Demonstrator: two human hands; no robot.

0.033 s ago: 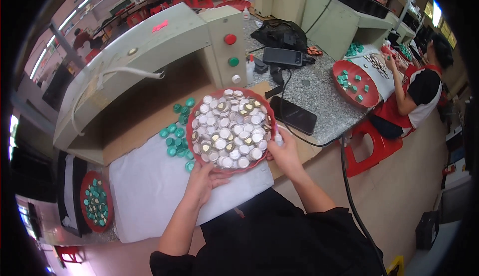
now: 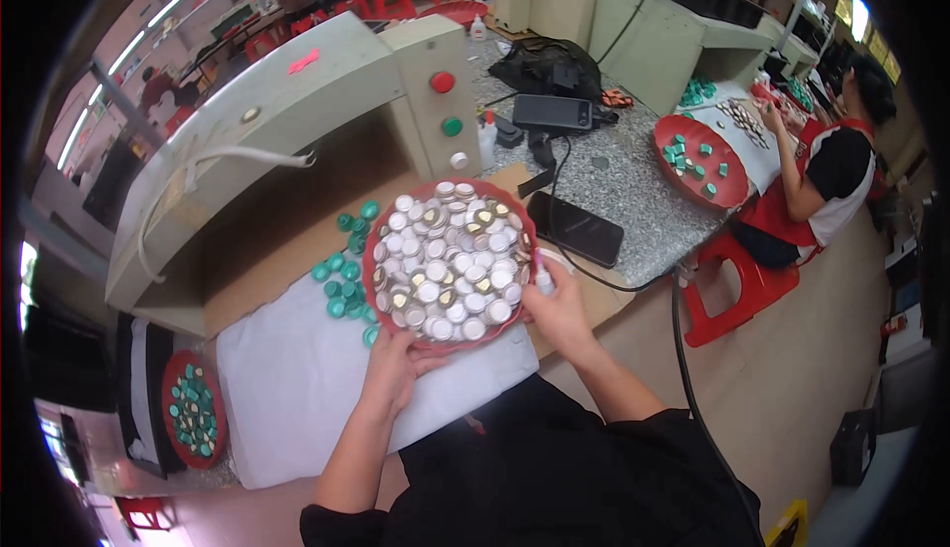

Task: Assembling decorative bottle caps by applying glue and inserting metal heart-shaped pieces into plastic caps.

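Observation:
A red scallop-edged tray (image 2: 370, 290) is heaped with small round white caps (image 2: 450, 265), a few showing gold faces. My left hand (image 2: 396, 364) grips its near-left rim, thumb up at the edge and fingers underneath. My right hand (image 2: 561, 308) grips the right rim. Beside its thumb shows a small white bottle (image 2: 543, 277) with a pinkish tip; whether the hand holds it I cannot tell. Left of the tray, several loose green caps (image 2: 336, 288) lie on white paper (image 2: 297, 379) and cardboard.
Behind the tray stands a beige machine (image 2: 421, 102) with a wide opening and coloured buttons. To the right lie a black phone (image 2: 574, 227), a power bank (image 2: 552, 112) and a cable. Another red tray (image 2: 226, 418) holds green caps at left. A co-worker (image 2: 831, 176) sits at right.
The whole view has shifted slightly, with the machine and tray a little further left in the picture. Both hands keep their places on the tray's rim.

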